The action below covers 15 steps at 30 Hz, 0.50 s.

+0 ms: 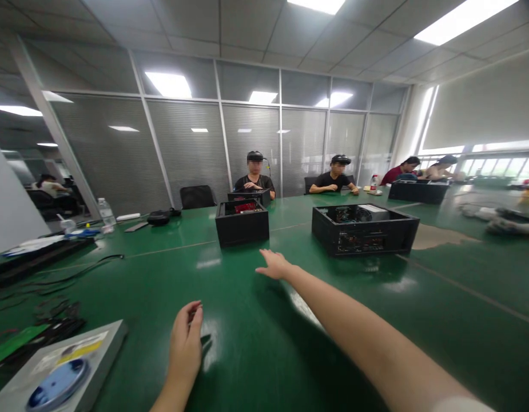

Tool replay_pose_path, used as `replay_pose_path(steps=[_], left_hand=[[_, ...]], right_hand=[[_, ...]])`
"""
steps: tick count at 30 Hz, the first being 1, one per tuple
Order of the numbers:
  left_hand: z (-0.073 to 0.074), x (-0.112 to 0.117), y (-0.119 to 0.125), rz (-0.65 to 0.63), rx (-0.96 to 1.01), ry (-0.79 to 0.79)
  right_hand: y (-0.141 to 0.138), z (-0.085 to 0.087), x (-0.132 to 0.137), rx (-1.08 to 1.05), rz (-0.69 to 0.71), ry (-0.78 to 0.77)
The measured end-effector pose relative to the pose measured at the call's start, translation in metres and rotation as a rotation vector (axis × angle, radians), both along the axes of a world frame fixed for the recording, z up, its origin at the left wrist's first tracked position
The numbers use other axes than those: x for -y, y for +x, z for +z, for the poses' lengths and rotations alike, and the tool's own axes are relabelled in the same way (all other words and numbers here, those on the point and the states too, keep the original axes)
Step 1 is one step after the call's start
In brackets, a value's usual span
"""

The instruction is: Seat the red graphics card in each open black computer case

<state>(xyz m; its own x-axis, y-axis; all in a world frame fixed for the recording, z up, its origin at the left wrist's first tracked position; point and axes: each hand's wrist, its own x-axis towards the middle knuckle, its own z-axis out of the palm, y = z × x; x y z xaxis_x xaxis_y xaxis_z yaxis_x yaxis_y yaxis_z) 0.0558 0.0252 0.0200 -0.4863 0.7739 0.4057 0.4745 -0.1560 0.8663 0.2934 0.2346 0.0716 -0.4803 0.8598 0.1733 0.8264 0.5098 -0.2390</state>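
Observation:
My right hand (273, 265) reaches far out over the green table (230, 309), its fingers stretched and apart, holding nothing. Just beyond its fingertips stands a black computer case (242, 226), open at the top, with a red part (245, 208) inside; a small gap separates hand and case. Closer to me, my left hand (187, 337) hovers low over the tabletop, fingers curled and thumb pressed to them. Whatever they may hold is hidden. A second open black computer case (362, 232), with cables and a fan-like round part inside, lies to the right of my right hand.
Near left, a grey metal box (112, 343) carries a blue round dish (58, 384), beside a green circuit board (18, 345) and cables. A bottle (105, 213) and black pouch (159, 217) stand farther back. Several people sit across, with more cases (417, 190).

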Motion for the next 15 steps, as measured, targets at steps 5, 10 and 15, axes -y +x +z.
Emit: replay_pose_path(steps=[5, 10, 15], left_hand=[[0.005, 0.001, 0.014, -0.083, -0.079, -0.060], [0.010, 0.004, 0.028, -0.153, -0.181, -0.065], [0.007, 0.001, 0.028, -0.185, -0.218, -0.107]], right_hand=[[0.095, 0.043, -0.039, 0.007, -0.390, 0.176], [0.229, 0.072, -0.064, 0.122, -0.685, 0.133], [0.297, 0.049, -0.069, 0.235, -0.680, 0.197]])
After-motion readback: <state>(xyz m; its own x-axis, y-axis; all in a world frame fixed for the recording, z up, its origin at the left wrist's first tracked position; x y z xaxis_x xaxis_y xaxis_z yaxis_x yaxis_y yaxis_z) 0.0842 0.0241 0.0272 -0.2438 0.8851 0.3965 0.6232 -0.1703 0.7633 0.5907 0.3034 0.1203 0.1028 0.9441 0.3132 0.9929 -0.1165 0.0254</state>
